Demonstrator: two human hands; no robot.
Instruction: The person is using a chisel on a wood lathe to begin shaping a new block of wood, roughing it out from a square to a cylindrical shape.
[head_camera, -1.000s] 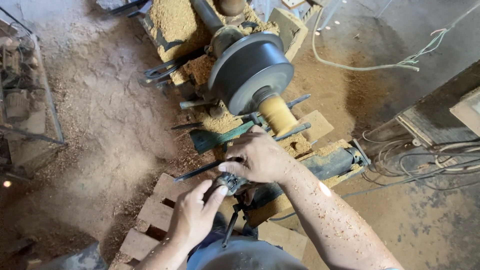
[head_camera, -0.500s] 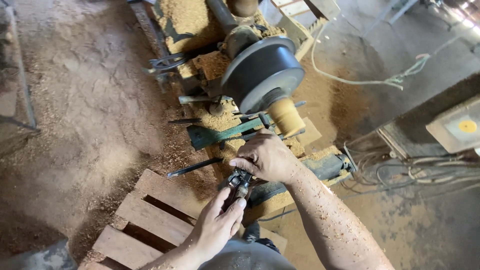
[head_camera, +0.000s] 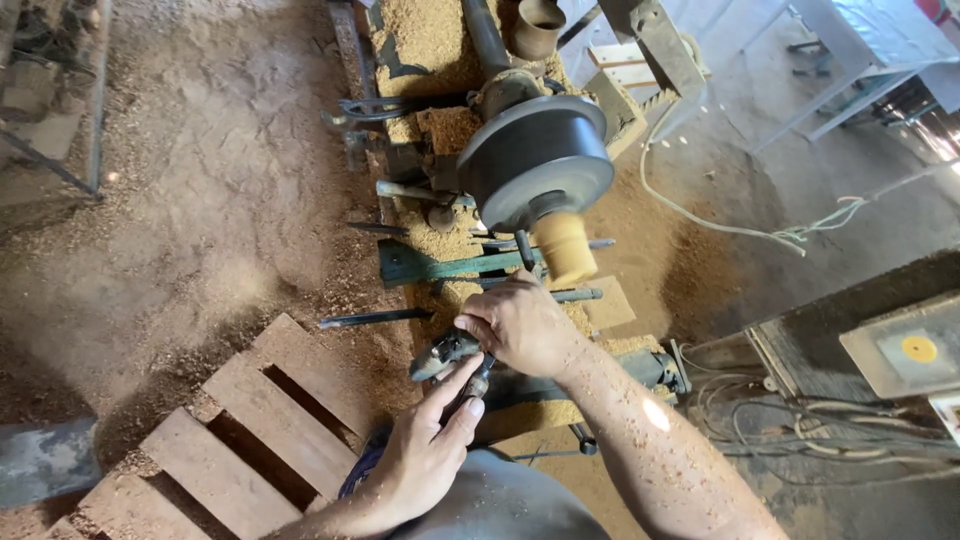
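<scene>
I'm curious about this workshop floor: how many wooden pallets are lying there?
1 wooden pallet, on the sawdust at lower left, beside the left hand. Its lower end runs out of view, so more may be hidden.

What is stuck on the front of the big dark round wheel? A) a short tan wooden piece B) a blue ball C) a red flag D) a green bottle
A: a short tan wooden piece juts from the middle of the big dark wheel, just above the right hand.

Right hand hides tool rear; wood piece blurred.
</scene>
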